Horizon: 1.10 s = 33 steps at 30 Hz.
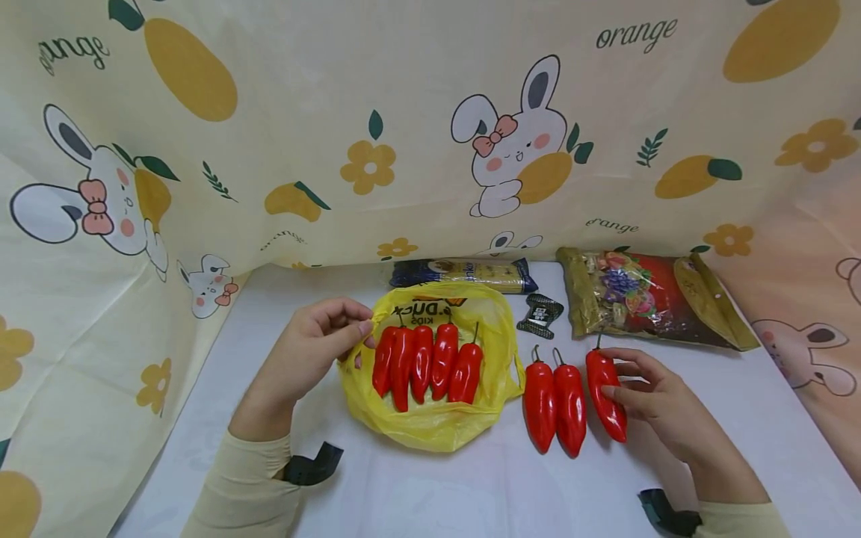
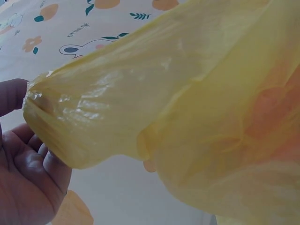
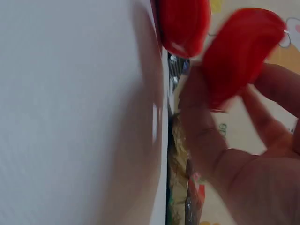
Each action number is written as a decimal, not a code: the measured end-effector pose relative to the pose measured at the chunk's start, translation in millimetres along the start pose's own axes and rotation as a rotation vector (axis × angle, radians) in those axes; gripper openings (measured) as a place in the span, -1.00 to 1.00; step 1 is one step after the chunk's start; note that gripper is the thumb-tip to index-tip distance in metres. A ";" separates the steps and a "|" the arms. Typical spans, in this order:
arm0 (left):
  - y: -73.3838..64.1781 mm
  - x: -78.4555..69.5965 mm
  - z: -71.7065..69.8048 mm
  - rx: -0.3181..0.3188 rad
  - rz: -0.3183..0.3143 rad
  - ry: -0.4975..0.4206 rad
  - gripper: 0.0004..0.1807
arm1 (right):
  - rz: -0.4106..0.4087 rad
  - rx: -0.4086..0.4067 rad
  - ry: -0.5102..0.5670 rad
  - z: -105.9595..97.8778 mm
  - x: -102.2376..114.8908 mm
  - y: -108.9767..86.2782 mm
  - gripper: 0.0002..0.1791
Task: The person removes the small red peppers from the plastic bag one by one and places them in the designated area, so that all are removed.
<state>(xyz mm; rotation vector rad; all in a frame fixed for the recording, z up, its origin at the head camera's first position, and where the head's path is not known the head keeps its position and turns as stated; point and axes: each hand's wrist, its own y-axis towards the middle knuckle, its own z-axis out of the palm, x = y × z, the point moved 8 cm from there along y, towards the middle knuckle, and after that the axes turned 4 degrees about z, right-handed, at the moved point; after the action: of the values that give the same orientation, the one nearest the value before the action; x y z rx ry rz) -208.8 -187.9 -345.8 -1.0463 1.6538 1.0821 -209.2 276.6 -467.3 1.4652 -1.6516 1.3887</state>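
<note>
My left hand (image 1: 329,336) pinches the left edge of a yellow plastic bag (image 1: 430,437), whose mouth lies spread open. Inside it, several glossy red chili peppers (image 1: 422,364) lie side by side with stems pointing away. In the left wrist view the thumb and fingers (image 2: 35,180) grip a gathered edge of the thin film. To the right of the bag, my right hand (image 1: 662,400) holds one red chili pepper (image 1: 605,396) between thumb and fingers; the right wrist view shows this pepper (image 3: 241,54) lifted off the table. Two more peppers (image 1: 554,407) lie just left of it.
Behind the bag lies a blue and yellow packet (image 1: 464,276). A small black wrapped piece (image 1: 539,315) sits right of the bag's rim. At the back right is a large gold and red package (image 1: 659,299). A printed cloth (image 1: 417,90) hangs behind the white table (image 1: 417,493).
</note>
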 end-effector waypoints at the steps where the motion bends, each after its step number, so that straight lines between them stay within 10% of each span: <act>1: 0.0 0.0 0.2 0.001 0.000 -0.001 -0.84 | 0.020 0.011 -0.014 0.0 -2.5 0.8 -0.21; 13: -0.5 -0.7 0.7 -0.004 -0.009 0.004 -0.83 | 0.055 0.043 -0.182 2.0 -5.5 4.0 -0.28; 33: 0.2 -0.6 0.7 -0.004 -0.014 0.013 -0.84 | 0.076 0.084 -0.136 0.2 -5.4 -1.7 -0.43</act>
<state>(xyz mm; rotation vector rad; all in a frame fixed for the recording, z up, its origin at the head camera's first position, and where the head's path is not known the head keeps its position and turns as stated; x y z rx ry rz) -208.7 -187.1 -345.3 -1.0684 1.6532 1.0721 -206.1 278.7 -471.4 1.5908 -1.7690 1.4432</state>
